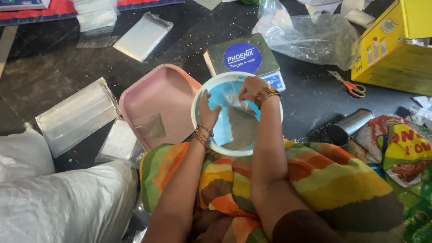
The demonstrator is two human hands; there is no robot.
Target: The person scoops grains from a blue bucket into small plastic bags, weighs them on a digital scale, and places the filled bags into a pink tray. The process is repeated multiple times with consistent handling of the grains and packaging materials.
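Right hand [250,88]: fingers bent and pinched on the top edge of a small clear plastic pouch [237,103]; stacked copper-coloured bangles at the wrist.
Left hand [207,116]: fingers fairly straight and close together, pressed flat inside the bowl beside the pouch; whether it grips anything cannot be told. Thin bangles at the wrist.
Pouch: thin, glossy, crumpled film, held over the middle of the bowl between the two hands; its contents are hard to make out.
Bowl [198,96]: round, white rim, pale blue inside, resting against the person's lap; a grey-brown granular heap [243,130] lies in its nearer half, partly hidden by the right forearm.
Lap cloth [315,175]: soft fabric in orange, yellow, green and brown bands.
Tray [157,99]: pink, rectangular with rounded corners, smooth plastic, touching the bowl's left side; a small filled clear sachet [152,127] lies on it.
Scale [243,56]: square grey platform with a round blue label, behind the bowl, its near edge covered by the rim.
Floor [54,67]: dark polished stone, speckled with spilled grains.
Flat clear packets [76,116]: shiny stacks lying left of the tray.
Scissors [351,85]: orange handles, well right of the bowl.
Yellow carton [396,45]: cardboard, cut off at the top right.
White sacks [58,198]: woven, cut off at the lower left.
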